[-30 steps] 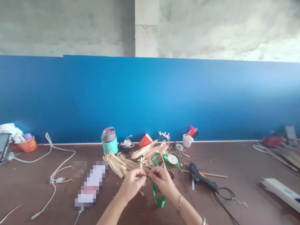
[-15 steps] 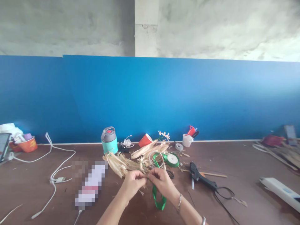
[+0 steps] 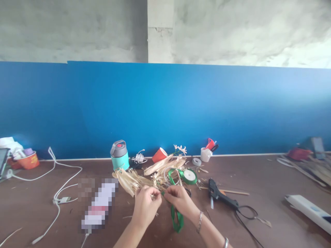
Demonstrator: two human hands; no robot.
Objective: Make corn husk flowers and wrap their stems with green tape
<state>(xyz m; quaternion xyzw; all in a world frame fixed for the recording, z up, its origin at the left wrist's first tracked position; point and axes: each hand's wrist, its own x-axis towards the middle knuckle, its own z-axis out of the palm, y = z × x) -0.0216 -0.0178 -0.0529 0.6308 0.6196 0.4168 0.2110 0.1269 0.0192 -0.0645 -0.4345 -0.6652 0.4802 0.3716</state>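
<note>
My left hand and my right hand meet above the brown table, fingers pinched together on a small pale husk piece and the end of a green ribbon. The ribbon hangs in a loop below my right hand. Just beyond my hands lies a pile of dried corn husks and a green ribbon spool. A bracelet shows on my right wrist.
A black glue gun with its cord lies to the right. A teal flask, a tipped red cup, a tape roll and a white mug stand by the blue wall. White cables run at left; a white box at right.
My hands stay together on the ribbon and husk; the left hand has turned slightly, and the ribbon loop hangs a little closer under the right hand.
</note>
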